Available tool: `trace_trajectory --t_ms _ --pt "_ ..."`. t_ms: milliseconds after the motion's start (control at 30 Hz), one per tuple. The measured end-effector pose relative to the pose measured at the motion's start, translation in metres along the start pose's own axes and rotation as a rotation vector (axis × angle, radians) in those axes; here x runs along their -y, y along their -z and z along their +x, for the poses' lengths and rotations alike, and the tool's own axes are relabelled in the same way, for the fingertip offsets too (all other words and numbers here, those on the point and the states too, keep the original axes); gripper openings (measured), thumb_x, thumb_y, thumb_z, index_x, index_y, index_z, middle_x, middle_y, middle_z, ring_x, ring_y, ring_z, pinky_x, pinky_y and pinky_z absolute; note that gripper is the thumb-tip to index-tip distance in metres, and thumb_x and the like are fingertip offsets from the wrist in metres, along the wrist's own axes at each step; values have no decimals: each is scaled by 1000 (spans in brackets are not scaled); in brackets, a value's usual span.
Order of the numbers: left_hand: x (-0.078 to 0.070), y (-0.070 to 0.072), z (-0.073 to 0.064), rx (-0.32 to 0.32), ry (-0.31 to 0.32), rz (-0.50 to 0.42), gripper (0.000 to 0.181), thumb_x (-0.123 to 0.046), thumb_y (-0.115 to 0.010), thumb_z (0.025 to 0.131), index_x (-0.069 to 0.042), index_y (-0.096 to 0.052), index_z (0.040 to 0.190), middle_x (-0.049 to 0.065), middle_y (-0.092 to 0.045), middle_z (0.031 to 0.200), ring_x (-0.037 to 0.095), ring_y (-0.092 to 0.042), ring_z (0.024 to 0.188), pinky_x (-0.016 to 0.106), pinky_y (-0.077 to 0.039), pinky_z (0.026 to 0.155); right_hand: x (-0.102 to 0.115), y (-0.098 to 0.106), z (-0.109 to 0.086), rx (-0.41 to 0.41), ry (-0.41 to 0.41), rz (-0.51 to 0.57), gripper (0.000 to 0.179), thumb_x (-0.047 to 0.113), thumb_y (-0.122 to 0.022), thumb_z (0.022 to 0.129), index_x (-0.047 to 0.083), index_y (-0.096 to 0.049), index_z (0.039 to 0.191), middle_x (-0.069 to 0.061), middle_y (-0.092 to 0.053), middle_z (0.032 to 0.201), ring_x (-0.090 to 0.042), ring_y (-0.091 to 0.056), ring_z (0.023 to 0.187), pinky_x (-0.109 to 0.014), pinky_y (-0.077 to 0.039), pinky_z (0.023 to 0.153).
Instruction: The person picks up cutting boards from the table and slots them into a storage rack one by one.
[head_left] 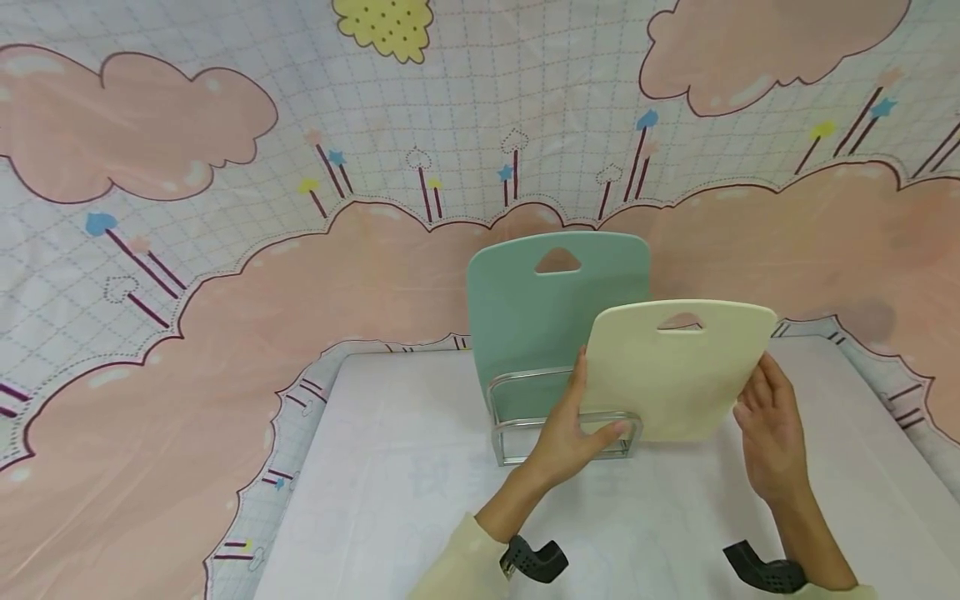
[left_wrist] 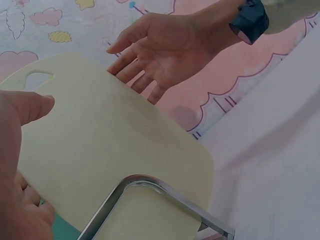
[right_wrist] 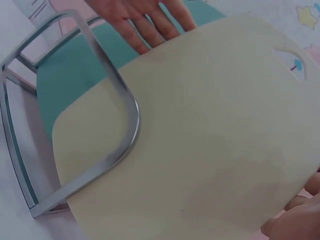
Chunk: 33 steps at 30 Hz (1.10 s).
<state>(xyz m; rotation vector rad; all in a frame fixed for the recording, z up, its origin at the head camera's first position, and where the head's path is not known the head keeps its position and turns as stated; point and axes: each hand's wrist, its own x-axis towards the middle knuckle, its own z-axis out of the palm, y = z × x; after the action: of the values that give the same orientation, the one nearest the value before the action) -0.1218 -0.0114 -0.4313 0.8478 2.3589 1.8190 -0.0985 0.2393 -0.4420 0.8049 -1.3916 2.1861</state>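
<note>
A cream cutting board (head_left: 678, 375) with a handle hole stands slightly tilted, its lower left part behind the front hoop of a metal rack (head_left: 566, 421) and its right part jutting out past it. My left hand (head_left: 566, 429) touches the board's left edge with straight fingers, thumb spread out in front near the rack's hoop. Along the right edge, the straight fingers of my right hand (head_left: 772, 433) rest against the board; the right wrist view shows the cream board (right_wrist: 200, 115) between both hands. Behind it, a green cutting board (head_left: 555, 317) stands upright in the rack.
The rack stands on a white-covered table (head_left: 405, 467). Behind the table hangs a printed cloth (head_left: 390, 275) with pink clouds. A dark wrist strap (head_left: 534, 560) sits on the left wrist, and another strap (head_left: 765, 568) on the right.
</note>
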Motion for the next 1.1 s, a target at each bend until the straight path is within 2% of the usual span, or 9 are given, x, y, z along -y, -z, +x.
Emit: trace_trajectory --t_ms 167,367,567,833,1100 --pt "2 4 -3 -10 -14 6 97 -22 -68 90 -21 5 154 -3 0 160 11 -6 144 44 -15 114 -1 -3 0 17 -11 -16 65 -25 -27 87 -10 -9 148 -21 -13 156 -27 -15 143 -29 -16 114" --pt "4 6 -5 12 -37 -4 96 -22 -66 91 -26 5 154 0 2 160 12 -3 144 43 -12 115 0 -2 -1 24 -7 -65 64 -23 -30 88 -10 -10 148 -22 -11 156 -28 -14 144 -29 -18 113" --pt "5 10 -6 16 -42 -11 96 -18 -67 91 -25 5 154 -5 1 160 12 -4 144 43 -13 114 -1 -4 1 35 -10 -44 65 -23 -28 87 -10 -9 148 -23 -10 156 -28 -12 144 -30 -16 114" --pt "4 14 -9 2 -17 15 96 -21 -67 90 -29 5 154 -10 2 159 12 -5 144 44 -14 114 -5 -7 -1 50 3 -51 65 -24 -27 86 -11 -8 147 -24 -11 156 -29 -13 144 -30 -15 114" --pt "4 19 -12 -8 0 14 97 -18 -69 90 -27 4 154 -10 0 159 12 -6 144 44 -15 114 -9 -11 -1 61 6 -35 65 -24 -26 86 -12 -8 147 -24 -12 155 -29 -13 144 -31 -14 114"
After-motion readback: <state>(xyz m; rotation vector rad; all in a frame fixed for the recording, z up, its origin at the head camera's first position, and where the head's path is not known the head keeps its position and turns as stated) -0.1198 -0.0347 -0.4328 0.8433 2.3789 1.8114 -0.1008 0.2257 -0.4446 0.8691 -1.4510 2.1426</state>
